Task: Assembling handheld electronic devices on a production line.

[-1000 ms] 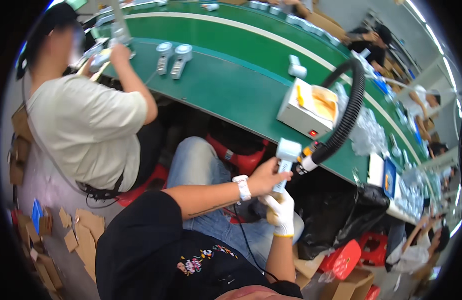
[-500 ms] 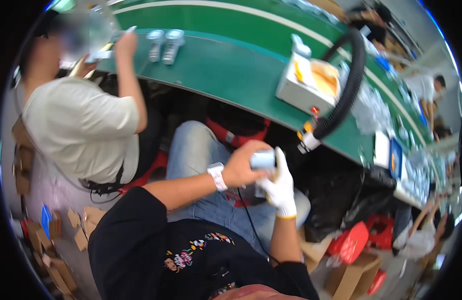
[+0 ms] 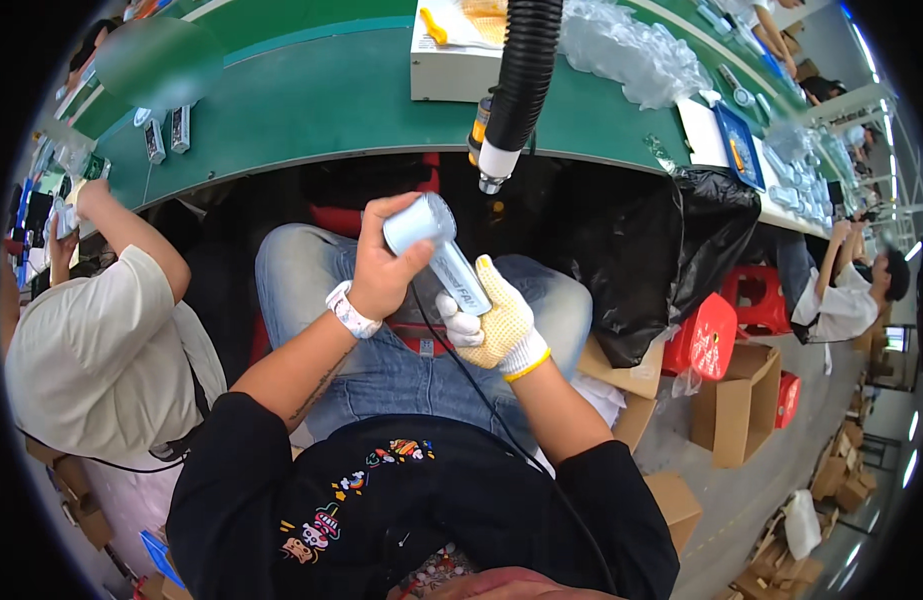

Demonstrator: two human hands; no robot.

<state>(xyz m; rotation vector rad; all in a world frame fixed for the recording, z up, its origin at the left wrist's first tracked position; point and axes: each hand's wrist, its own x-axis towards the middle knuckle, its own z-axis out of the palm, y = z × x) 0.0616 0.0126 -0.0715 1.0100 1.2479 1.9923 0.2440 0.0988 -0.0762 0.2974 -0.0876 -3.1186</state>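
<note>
A light blue handheld fan (image 3: 459,272) with a round head and a straight handle is held tilted above my lap. My bare left hand (image 3: 379,268) wraps round its head, thumb on the near side. My right hand (image 3: 501,328), in a white glove with yellow dots, closes round the lower handle. Just beyond the fan, a black corrugated hose (image 3: 526,75) with a white nozzle end (image 3: 498,162) hangs past the table edge. Beside the nozzle is a yellow and black tool (image 3: 477,130), partly hidden by the hose.
On the green table (image 3: 311,110) stand a white box (image 3: 446,78), clear plastic bags (image 3: 631,50) and a blue tray (image 3: 738,148). A black bag (image 3: 621,260) hangs at the right. A co-worker in a pale shirt (image 3: 101,350) sits at my left. Red stools (image 3: 701,335) and cartons (image 3: 736,410) stand right.
My view has swung right and toward the table. The fan has turned so its handle shows, and my gloved hand now grips that handle.
</note>
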